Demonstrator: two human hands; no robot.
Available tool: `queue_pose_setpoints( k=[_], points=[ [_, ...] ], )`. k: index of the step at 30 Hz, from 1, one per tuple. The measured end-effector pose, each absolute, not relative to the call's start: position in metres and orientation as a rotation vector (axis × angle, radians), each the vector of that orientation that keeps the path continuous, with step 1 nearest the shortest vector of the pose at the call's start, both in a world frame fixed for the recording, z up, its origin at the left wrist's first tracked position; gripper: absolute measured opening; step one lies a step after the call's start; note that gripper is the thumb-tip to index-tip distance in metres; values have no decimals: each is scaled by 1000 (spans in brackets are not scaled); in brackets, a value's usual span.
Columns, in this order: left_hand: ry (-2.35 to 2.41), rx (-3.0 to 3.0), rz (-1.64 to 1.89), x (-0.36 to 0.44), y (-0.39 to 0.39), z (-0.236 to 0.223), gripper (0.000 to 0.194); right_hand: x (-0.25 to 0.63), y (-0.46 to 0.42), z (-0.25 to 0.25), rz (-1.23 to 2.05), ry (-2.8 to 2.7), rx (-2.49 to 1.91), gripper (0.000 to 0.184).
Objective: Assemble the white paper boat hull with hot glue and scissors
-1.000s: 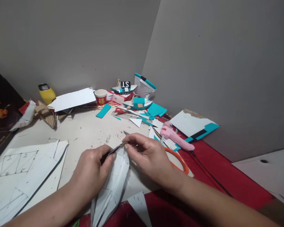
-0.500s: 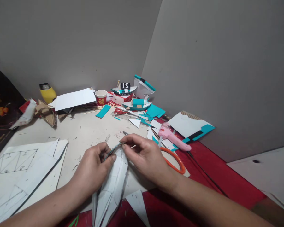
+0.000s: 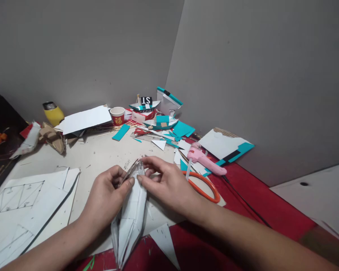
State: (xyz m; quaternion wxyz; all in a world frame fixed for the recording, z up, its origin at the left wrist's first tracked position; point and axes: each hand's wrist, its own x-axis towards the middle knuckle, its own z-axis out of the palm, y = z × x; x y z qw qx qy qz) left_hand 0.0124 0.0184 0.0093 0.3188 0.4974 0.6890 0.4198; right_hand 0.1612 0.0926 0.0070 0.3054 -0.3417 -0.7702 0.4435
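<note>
Between my hands is a long white cardboard boat hull point(image 3: 131, 210), folded, with pencil lines on it, its pointed far end tilted up. My left hand point(image 3: 110, 192) pinches the hull's left edge near that tip, thumb on the inner face. My right hand point(image 3: 166, 184) grips the tip from the right, with thumb and forefinger close to its edge. The fingers behind the cardboard are partly hidden. A white cardboard triangle point(image 3: 165, 242) lies just right of the hull's near end.
Orange-handled scissors point(image 3: 205, 184) and a pink glue gun point(image 3: 206, 160) with a black cord lie to the right. Behind are small model boats point(image 3: 161, 122), a red paper cup point(image 3: 118, 116) and teal scraps point(image 3: 121, 132). Marked cardboard sheets point(image 3: 31, 210) lie at left, near a yellow bottle point(image 3: 53, 113).
The hull has turned a little more upright and shifted slightly left. My right thumb has moved onto the hull's inner face near the tip. The view has shifted slightly.
</note>
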Motion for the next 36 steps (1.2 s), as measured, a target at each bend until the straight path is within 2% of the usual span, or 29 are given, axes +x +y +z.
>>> queue_pose_setpoints(
  k=[1,2,5,14,19,23,27,36],
  points=[
    [1813,1320,1104,12,18,9,25,161,92,8,1153,-2093,-903,10],
    [1815,1340,1097,12,18,8,24,161,92,8,1130,-2138,-898,7],
    [1829,1434,1069,12,15,8,22,160,93,8,1073,-2172,-896,20],
    [1678,1284,989,5,17,25,27,159,93,6,980,-2146,-878,22],
    [1980,1934,795,-1,14,26,27,158,93,8,958,-2150,-893,20],
    [2034,2206,902,-1,11,20,17,159,91,13,957,-2181,-884,21],
    [1930,2190,1060,2,12,15,11,160,90,14,930,-2188,-817,24],
    [1866,1863,1100,5,16,10,17,161,92,8,1038,-2176,-746,20]
  ],
)
